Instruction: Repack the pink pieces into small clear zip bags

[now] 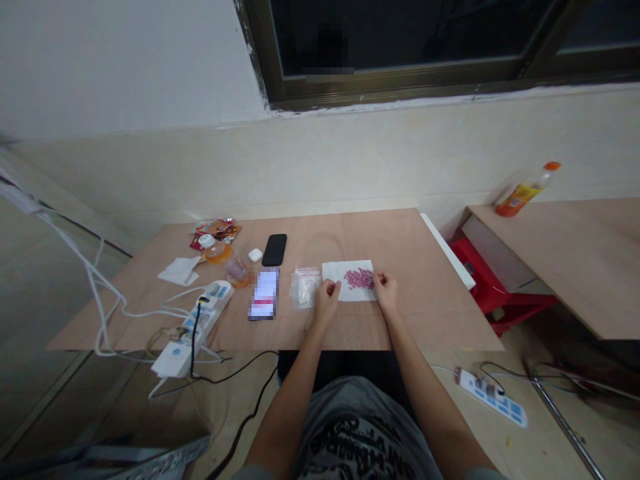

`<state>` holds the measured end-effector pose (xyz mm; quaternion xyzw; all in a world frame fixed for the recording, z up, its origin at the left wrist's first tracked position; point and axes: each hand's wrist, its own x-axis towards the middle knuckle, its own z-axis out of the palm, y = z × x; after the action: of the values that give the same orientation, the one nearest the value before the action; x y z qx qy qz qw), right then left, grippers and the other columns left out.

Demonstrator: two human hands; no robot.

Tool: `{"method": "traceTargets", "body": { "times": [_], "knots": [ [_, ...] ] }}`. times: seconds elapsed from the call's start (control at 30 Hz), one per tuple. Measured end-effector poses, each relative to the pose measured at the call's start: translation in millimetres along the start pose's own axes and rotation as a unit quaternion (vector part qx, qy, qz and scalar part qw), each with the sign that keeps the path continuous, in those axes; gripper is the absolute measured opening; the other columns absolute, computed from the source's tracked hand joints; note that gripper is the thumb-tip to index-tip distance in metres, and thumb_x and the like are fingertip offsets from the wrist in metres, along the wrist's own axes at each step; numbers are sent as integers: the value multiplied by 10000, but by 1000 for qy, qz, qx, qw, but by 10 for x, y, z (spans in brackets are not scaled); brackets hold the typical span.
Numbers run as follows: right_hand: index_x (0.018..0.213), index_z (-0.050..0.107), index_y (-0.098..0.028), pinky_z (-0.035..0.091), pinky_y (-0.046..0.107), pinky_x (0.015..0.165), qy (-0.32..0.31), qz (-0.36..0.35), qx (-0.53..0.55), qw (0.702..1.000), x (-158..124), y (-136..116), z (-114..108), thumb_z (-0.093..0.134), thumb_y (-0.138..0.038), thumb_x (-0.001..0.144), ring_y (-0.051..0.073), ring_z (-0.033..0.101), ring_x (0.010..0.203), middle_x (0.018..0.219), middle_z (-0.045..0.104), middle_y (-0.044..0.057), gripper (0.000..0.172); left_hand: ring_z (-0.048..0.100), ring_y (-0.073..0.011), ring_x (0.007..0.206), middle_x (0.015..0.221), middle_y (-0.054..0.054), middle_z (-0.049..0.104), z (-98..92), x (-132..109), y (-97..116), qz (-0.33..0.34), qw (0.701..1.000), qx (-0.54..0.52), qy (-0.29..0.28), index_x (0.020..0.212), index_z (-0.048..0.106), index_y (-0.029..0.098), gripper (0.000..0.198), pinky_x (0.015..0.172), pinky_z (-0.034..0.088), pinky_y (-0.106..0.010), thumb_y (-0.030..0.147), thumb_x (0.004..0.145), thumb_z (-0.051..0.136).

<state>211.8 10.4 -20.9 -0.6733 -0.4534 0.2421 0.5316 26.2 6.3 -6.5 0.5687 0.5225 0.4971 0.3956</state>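
Head view: the left hand (326,301) and right hand (385,292) grip the near edges of a paper sheet (339,283) holding a heap of pink beads (359,279). Just left of it on the plywood table (425,300), a clear bag (305,288) holds something white; a bottle (525,192) lies on another table (575,267), far right.

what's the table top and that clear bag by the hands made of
The table top looks like plywood: pale wood with a faint grain, matte and unpainted. The clear bag seems to be thin plastic, glossy, with crinkles catching the light; the exact plastic can't be told from here.
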Motion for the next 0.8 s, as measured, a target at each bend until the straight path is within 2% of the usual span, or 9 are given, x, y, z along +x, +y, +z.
{"method": "traceTargets", "body": {
  "times": [0.8],
  "knots": [
    [728,649,-146,394,258,563,1,-15,-26,1000,-37,-49,-19,493,-489,779,171,573,561,599,635,43,380,429,-109,571,588,42,446,-6,-13,-12,14,1000,21,7,624,475,188,271,557,311,-235,384,788,566]
  ]
}}
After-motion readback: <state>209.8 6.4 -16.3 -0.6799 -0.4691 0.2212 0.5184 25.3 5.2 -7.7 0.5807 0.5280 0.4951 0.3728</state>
